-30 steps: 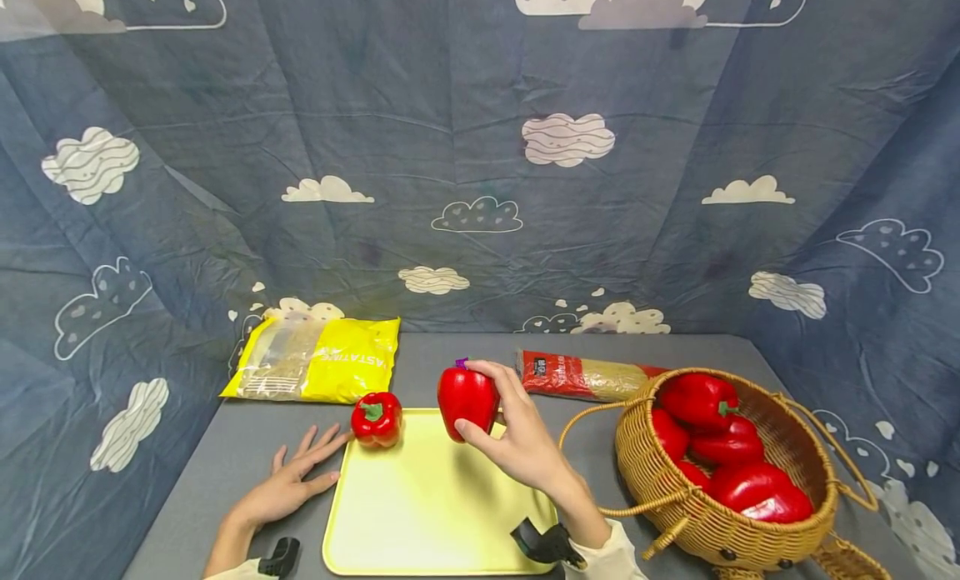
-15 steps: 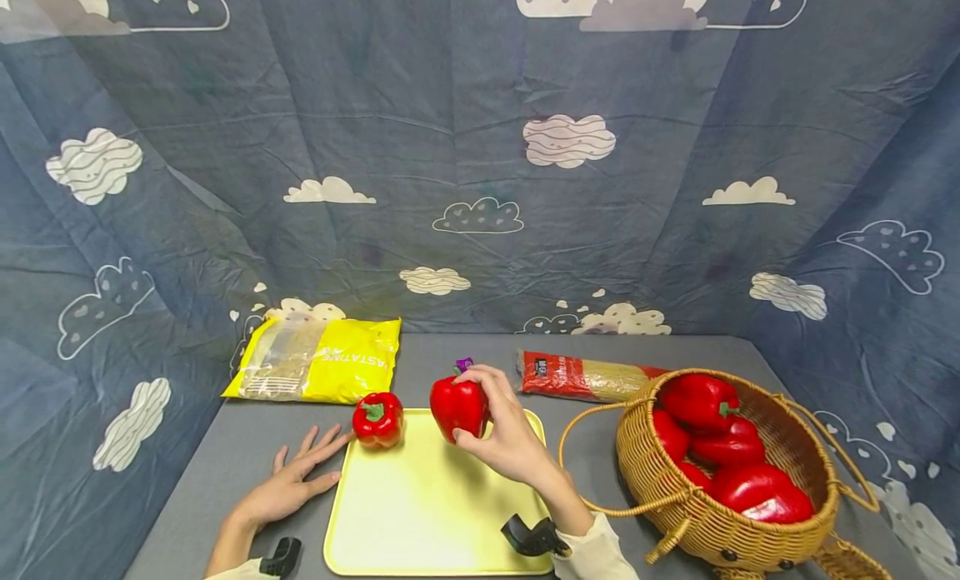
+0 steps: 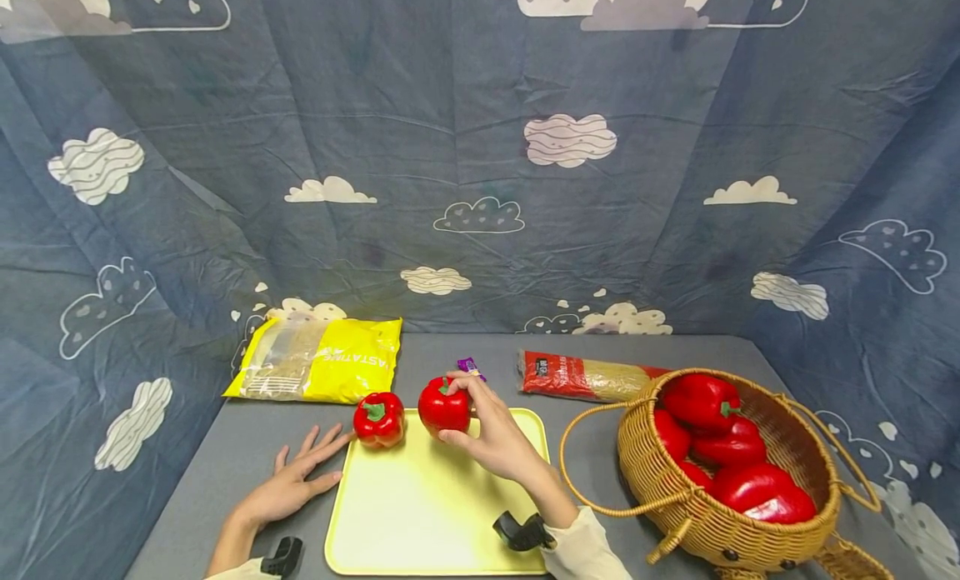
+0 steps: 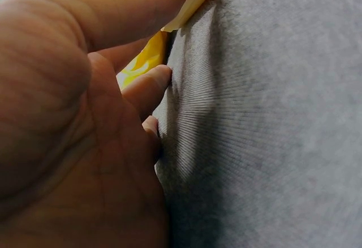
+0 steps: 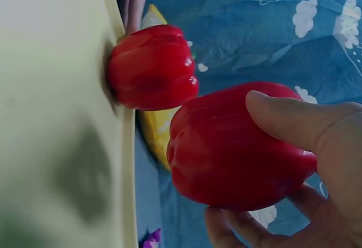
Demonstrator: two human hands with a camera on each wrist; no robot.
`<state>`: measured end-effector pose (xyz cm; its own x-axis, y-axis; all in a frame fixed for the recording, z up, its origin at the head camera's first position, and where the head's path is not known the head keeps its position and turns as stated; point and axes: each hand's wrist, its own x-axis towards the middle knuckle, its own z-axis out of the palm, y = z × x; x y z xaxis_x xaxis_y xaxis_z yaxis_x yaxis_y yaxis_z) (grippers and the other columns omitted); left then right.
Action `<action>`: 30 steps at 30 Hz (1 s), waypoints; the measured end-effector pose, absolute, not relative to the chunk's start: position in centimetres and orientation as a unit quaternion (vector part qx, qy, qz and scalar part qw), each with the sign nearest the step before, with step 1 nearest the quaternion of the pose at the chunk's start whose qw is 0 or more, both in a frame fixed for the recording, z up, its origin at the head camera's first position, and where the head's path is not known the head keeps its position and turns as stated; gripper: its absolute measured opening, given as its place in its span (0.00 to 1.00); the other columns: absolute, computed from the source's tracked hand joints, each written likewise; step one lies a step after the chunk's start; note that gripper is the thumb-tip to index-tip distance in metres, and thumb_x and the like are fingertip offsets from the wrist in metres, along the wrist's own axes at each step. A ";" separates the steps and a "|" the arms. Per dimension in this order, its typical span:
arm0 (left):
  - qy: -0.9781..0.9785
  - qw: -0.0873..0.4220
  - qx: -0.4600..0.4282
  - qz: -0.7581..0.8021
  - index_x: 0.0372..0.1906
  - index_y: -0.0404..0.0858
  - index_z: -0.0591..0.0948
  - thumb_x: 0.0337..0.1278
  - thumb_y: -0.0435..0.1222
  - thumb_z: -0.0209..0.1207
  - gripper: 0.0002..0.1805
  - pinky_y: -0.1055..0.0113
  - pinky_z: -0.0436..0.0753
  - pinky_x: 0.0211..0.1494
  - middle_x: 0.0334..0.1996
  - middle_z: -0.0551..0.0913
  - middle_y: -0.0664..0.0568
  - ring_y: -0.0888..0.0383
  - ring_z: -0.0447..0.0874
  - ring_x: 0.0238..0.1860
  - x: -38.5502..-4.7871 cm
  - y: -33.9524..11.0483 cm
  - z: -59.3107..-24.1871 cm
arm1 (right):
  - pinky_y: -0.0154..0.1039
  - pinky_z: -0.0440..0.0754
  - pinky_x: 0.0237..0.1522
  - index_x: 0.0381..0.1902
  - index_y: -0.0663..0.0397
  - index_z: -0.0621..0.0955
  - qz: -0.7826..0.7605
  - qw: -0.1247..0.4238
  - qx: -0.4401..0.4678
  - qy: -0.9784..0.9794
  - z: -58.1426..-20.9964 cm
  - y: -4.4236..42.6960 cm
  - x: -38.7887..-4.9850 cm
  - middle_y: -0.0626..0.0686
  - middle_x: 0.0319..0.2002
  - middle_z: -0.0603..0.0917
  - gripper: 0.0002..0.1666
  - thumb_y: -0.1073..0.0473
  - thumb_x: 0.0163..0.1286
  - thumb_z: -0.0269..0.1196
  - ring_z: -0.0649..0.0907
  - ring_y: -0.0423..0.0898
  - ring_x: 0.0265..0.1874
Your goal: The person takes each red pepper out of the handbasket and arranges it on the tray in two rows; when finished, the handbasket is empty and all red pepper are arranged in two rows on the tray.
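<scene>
As the right hand (image 3: pixel 491 437) shifted left, its held pepper (image 3: pixel 441 407) neared another pepper (image 3: pixel 379 427).

1. A tray (image 3: pixel 405 522) lies on the table (image 3: pixel 217 455); one bell pepper (image 3: pixel 378 422) sits at its far left corner.
2. The left hand (image 3: pixel 288 484) lies beside the tray's left edge.
3. Over the tray, the right hand (image 3: pixel 497 434) holds a second bell pepper (image 3: pixel 441 409), right of the first.
4. Behind, left to right: pasta bag (image 3: pixel 322 361), small packet (image 3: pixel 470 368), spaghetti pack (image 3: pixel 581 376).
5. A wicker basket (image 3: pixel 652 455) stands at right, more bell peppers (image 3: pixel 757 490) inside.
6. A backdrop (image 3: pixel 480 255) hangs rearmost.
</scene>
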<state>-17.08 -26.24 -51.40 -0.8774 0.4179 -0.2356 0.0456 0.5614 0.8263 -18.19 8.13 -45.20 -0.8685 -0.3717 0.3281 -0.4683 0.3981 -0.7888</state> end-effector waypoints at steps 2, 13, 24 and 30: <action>0.858 0.209 0.135 0.450 0.78 0.44 0.63 0.72 0.44 0.56 0.34 0.28 0.15 0.66 0.81 0.44 0.38 0.33 0.20 0.78 -17.1 -26.2 -51.4 | 0.46 0.84 0.57 0.52 0.48 0.73 0.476 0.049 0.241 -0.844 -45.4 8.0 -18.3 0.52 0.69 0.72 0.27 0.62 0.59 0.75 0.73 0.52 0.67; 0.862 0.215 0.129 0.440 0.78 0.44 0.62 0.73 0.46 0.55 0.34 0.29 0.16 0.66 0.81 0.43 0.38 0.33 0.19 0.78 -17.0 -26.0 -51.2 | 0.50 0.82 0.57 0.52 0.49 0.73 0.457 0.063 0.228 -0.857 -46.3 7.6 -18.8 0.55 0.58 0.73 0.27 0.65 0.58 0.71 0.78 0.54 0.60; 0.861 0.213 0.130 0.443 0.78 0.44 0.62 0.72 0.46 0.56 0.34 0.28 0.15 0.66 0.81 0.43 0.37 0.33 0.19 0.78 -17.1 -26.1 -51.2 | 0.42 0.84 0.51 0.45 0.51 0.75 0.441 0.044 0.215 -0.870 -46.9 7.1 -19.1 0.55 0.56 0.75 0.24 0.69 0.52 0.72 0.81 0.50 0.50; 0.859 0.213 0.129 0.447 0.78 0.43 0.62 0.72 0.45 0.56 0.34 0.29 0.15 0.66 0.81 0.43 0.37 0.33 0.19 0.78 -17.1 -26.1 -51.3 | 0.44 0.83 0.52 0.44 0.51 0.75 0.438 0.034 0.213 -0.873 -47.1 6.6 -19.4 0.54 0.55 0.75 0.23 0.66 0.57 0.75 0.81 0.49 0.49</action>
<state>-17.10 -26.08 -51.28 -0.8763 0.4115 -0.2506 0.0309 0.5670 0.8232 -19.39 6.59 -47.12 -0.9068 -0.3420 0.2466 -0.4022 0.5259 -0.7494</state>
